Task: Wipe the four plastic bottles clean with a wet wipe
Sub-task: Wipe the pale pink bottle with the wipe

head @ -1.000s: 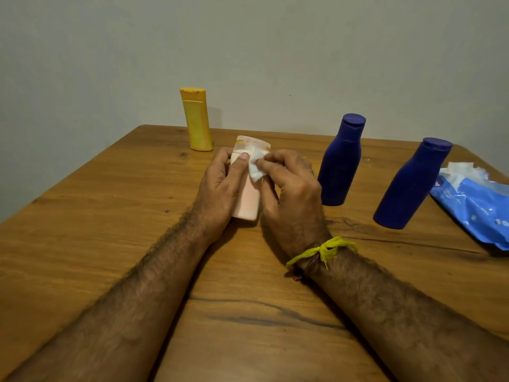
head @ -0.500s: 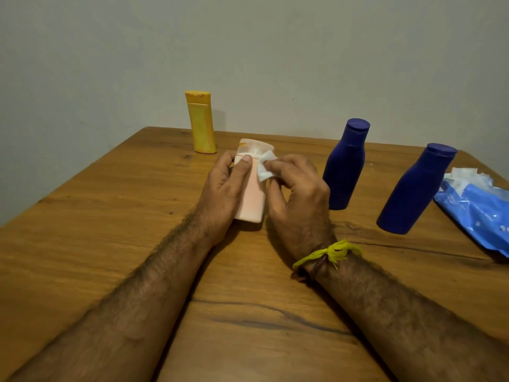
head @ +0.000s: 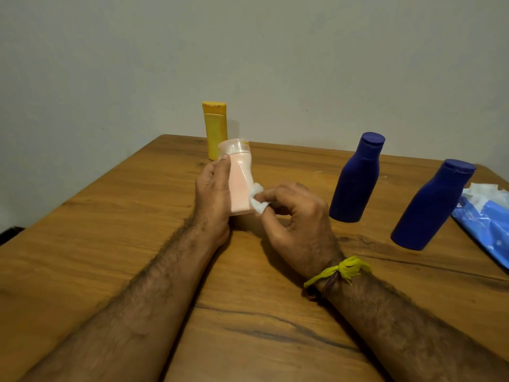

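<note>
My left hand [head: 213, 194] grips a pale pink bottle [head: 240, 183] with a clear cap, held upright near the middle of the wooden table [head: 110, 244]. My right hand [head: 297, 224] pinches a small white wet wipe [head: 258, 202] against the lower right side of that bottle. A yellow bottle [head: 215, 129] stands behind it by the wall. Two dark blue bottles stand to the right, one nearer the middle [head: 356, 179] and one further right [head: 432, 205].
A blue pack of wet wipes [head: 487, 224] with a white wipe sticking out lies at the table's right edge. A grey wall rises behind the table. A yellow thread is tied around my right wrist.
My right hand has slid the wipe from the bottle's cap down to its lower side. The left hand still holds the pink bottle. The camera view has tilted up slightly.
</note>
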